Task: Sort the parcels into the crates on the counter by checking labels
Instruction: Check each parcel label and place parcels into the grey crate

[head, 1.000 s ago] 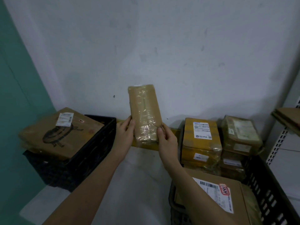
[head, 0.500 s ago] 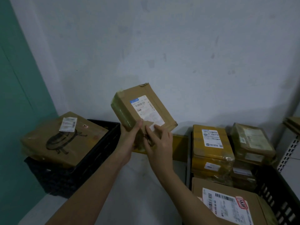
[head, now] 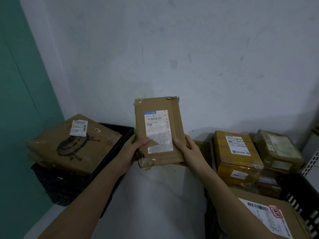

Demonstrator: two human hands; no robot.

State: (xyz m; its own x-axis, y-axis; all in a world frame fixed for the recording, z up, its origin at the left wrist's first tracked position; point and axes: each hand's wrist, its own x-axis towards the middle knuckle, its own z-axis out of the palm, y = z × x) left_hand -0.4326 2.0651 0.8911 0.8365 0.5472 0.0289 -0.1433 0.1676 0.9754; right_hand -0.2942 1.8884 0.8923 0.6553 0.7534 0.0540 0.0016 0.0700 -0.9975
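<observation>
A small brown cardboard parcel (head: 158,131) is held upright in front of the wall, its white shipping label with a blue strip facing me. My left hand (head: 133,150) grips its lower left edge with the thumb on the front. My right hand (head: 187,149) grips the lower right edge, thumb beside the label. A black crate (head: 110,163) stands at the left with a large brown parcel (head: 72,144) lying on top. Another black crate (head: 300,192) at the right holds several parcels, among them a yellow one (head: 236,150).
The white counter (head: 155,200) runs between the two crates, against a pale wall. A teal panel (head: 20,100) bounds the left side. A labelled brown parcel (head: 269,219) lies at the lower right in the right crate. A metal shelf upright (head: 312,161) shows at the right edge.
The parcel was turned from its taped narrow side to its labelled face, then straightened upright. Both hands shifted from its bottom end to its lower side edges.
</observation>
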